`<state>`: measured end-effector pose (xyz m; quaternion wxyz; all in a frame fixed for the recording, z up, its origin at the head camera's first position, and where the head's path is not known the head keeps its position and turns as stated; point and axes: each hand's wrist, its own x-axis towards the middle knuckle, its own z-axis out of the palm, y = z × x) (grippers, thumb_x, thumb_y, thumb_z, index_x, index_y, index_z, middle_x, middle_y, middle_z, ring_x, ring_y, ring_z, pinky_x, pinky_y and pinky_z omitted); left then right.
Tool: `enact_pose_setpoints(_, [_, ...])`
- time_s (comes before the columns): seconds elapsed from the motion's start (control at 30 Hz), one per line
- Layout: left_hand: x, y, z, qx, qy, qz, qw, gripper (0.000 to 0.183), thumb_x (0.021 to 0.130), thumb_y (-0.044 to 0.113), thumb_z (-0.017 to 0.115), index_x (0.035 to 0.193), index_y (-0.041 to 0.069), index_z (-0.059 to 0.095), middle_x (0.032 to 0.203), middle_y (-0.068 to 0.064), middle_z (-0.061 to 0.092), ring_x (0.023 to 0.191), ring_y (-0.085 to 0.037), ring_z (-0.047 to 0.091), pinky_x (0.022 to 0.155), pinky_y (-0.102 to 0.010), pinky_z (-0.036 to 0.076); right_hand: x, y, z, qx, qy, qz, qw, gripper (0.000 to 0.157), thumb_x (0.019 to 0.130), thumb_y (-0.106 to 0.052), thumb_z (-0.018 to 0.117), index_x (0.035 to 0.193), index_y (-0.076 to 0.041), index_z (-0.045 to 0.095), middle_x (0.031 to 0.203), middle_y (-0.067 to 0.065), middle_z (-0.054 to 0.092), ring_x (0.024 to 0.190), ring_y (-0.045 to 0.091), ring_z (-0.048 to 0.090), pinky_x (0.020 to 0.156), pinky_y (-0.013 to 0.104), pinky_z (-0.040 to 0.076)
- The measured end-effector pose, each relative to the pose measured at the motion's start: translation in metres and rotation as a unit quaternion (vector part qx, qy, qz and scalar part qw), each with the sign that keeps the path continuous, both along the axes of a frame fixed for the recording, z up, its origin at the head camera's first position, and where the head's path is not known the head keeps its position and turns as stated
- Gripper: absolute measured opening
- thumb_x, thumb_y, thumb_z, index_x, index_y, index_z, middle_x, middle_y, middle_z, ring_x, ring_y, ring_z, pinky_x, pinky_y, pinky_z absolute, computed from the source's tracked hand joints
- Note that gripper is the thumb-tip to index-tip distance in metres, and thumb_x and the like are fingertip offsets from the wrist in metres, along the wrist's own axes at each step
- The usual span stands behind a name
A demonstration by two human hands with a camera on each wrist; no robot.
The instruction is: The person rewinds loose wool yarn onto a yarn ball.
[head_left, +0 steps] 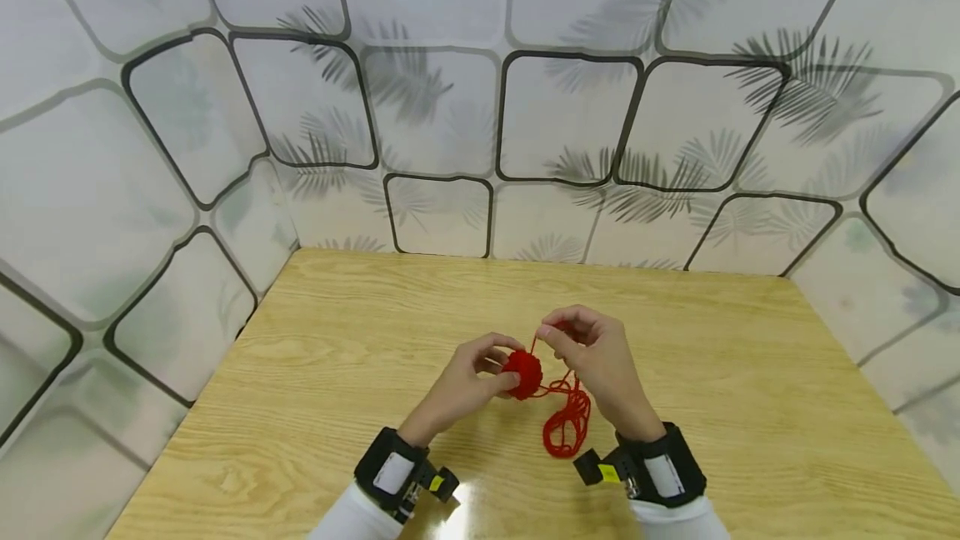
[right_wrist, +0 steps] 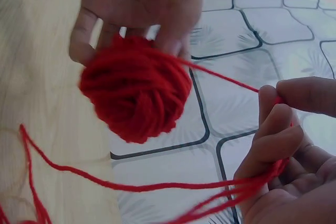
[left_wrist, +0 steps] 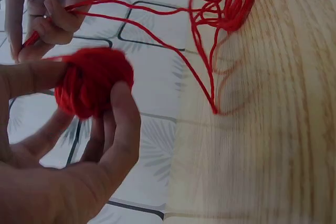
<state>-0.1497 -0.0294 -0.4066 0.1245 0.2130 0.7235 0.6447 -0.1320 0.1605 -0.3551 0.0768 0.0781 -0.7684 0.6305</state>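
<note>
The left hand (head_left: 467, 379) grips a red yarn ball (head_left: 525, 374) over a wooden table (head_left: 337, 407); toward the ball's two o'clock, the right hand (head_left: 602, 352) pinches its strand (right_wrist: 223, 75); loose loops (head_left: 577, 415) lie between four and five o'clock.

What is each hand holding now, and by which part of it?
The left hand holds a round red yarn ball by its sides; the right hand pinches the thin red yarn strand a little way from the ball.

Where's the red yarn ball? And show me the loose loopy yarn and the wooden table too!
Red yarn ball (right_wrist: 137, 95): right wrist view, on the wound strands.
Loose yarn (left_wrist: 240, 8): left wrist view, on its bunched loops.
Wooden table (head_left: 337, 348): head view, on bare wood.
</note>
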Motion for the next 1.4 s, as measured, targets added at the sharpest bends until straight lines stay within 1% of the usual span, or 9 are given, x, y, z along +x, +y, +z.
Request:
enact_pose_setpoints(0.27, [0.006, -0.01, 0.001, 0.009, -0.017, -0.116, 0.9931, 0.029, 0.085, 0.013, 0.063, 0.113, 0.015, 0.058, 0.107, -0.01, 0.058, 0.094, -0.03, 0.056, 0.071, -0.04, 0.052, -0.013, 0.012, 0.013, -0.069, 0.007, -0.027, 0.997, 0.033, 0.08, -0.028, 0.07, 0.098, -0.001, 0.062, 0.083, 0.013, 0.058, 0.064, 0.022, 0.045, 0.054, 0.028, 0.038])
enact_pose_setpoints(0.47, [0.015, -0.013, 0.009, 0.048, -0.034, -0.155, 0.9861, 0.032, 0.086, 0.013, 0.062, 0.117, 0.01, 0.055, 0.11, -0.012, 0.058, 0.096, -0.029, 0.057, 0.076, -0.043, 0.051, -0.023, 0.017, 0.014, -0.139, 0.007, -0.038, 0.99, 0.039, 0.079, -0.025, 0.07, 0.101, 0.005, 0.059, 0.084, 0.012, 0.058, 0.063, 0.017, 0.043, 0.054, 0.025, 0.037])
enact_pose_setpoints(0.6, [0.021, -0.014, 0.015, 0.127, -0.061, -0.163, 0.9765, 0.036, 0.088, 0.011, 0.059, 0.122, 0.005, 0.051, 0.115, -0.017, 0.055, 0.1, -0.03, 0.057, 0.081, -0.046, 0.049, -0.027, 0.017, 0.005, -0.169, -0.016, -0.028, 0.985, 0.039, 0.079, -0.024, 0.07, 0.102, 0.005, 0.058, 0.086, 0.012, 0.058, 0.065, 0.017, 0.045, 0.056, 0.025, 0.039])
enact_pose_setpoints(0.7, [0.021, -0.012, 0.021, 0.206, -0.084, -0.137, 0.9652, 0.039, 0.089, 0.01, 0.057, 0.125, 0.002, 0.045, 0.119, -0.021, 0.05, 0.105, -0.033, 0.055, 0.085, -0.049, 0.046, -0.03, 0.016, -0.007, -0.18, -0.051, -0.024, 0.982, 0.041, 0.08, -0.026, 0.069, 0.105, 0.005, 0.058, 0.087, 0.009, 0.057, 0.068, 0.017, 0.046, 0.059, 0.025, 0.039])
enact_pose_setpoints(0.87, [0.014, -0.009, 0.028, 0.323, -0.122, -0.045, 0.9372, 0.043, 0.089, 0.013, 0.057, 0.127, 0.004, 0.039, 0.129, -0.021, 0.045, 0.111, -0.031, 0.052, 0.092, -0.045, 0.042, -0.028, 0.008, -0.032, -0.173, -0.114, -0.011, 0.978, 0.04, 0.081, -0.027, 0.069, 0.106, 0.003, 0.058, 0.093, 0.012, 0.059, 0.071, 0.018, 0.046, 0.063, 0.026, 0.04])
enact_pose_setpoints(1.03, [0.001, -0.006, 0.031, 0.387, -0.136, 0.031, 0.9115, 0.046, 0.088, 0.017, 0.059, 0.128, 0.005, 0.038, 0.135, -0.018, 0.042, 0.108, -0.025, 0.052, 0.095, -0.039, 0.041, -0.018, -0.007, -0.046, -0.141, -0.144, -0.001, 0.98, 0.036, 0.082, -0.028, 0.068, 0.104, 0.0, 0.06, 0.097, 0.016, 0.061, 0.072, 0.02, 0.05, 0.063, 0.025, 0.043])
enact_pose_setpoints(1.13, [-0.006, -0.003, 0.03, 0.382, -0.119, 0.074, 0.9134, 0.048, 0.087, 0.019, 0.061, 0.127, 0.005, 0.04, 0.132, -0.018, 0.046, 0.106, -0.026, 0.053, 0.093, -0.041, 0.042, -0.009, -0.015, -0.047, -0.119, -0.144, 0.002, 0.982, 0.033, 0.083, -0.026, 0.067, 0.103, -0.001, 0.061, 0.095, 0.016, 0.062, 0.072, 0.022, 0.051, 0.061, 0.024, 0.044])
enact_pose_setpoints(1.3, [-0.018, 0.002, 0.025, 0.322, -0.075, 0.171, 0.9279, 0.042, 0.086, 0.016, 0.063, 0.125, 0.011, 0.048, 0.117, -0.021, 0.051, 0.101, -0.03, 0.056, 0.085, -0.045, 0.047, 0.009, -0.027, -0.039, -0.07, -0.122, 0.005, 0.99, 0.023, 0.082, -0.022, 0.068, 0.097, -0.005, 0.063, 0.088, 0.015, 0.063, 0.071, 0.025, 0.055, 0.06, 0.027, 0.047])
enact_pose_setpoints(1.4, [-0.025, 0.003, 0.02, 0.271, -0.05, 0.209, 0.9383, 0.04, 0.085, 0.012, 0.063, 0.123, 0.015, 0.053, 0.111, -0.021, 0.05, 0.096, -0.031, 0.057, 0.079, -0.045, 0.049, 0.019, -0.031, -0.029, -0.051, -0.106, 0.007, 0.993, 0.018, 0.081, -0.02, 0.068, 0.094, -0.007, 0.064, 0.085, 0.014, 0.062, 0.069, 0.026, 0.056, 0.059, 0.03, 0.049])
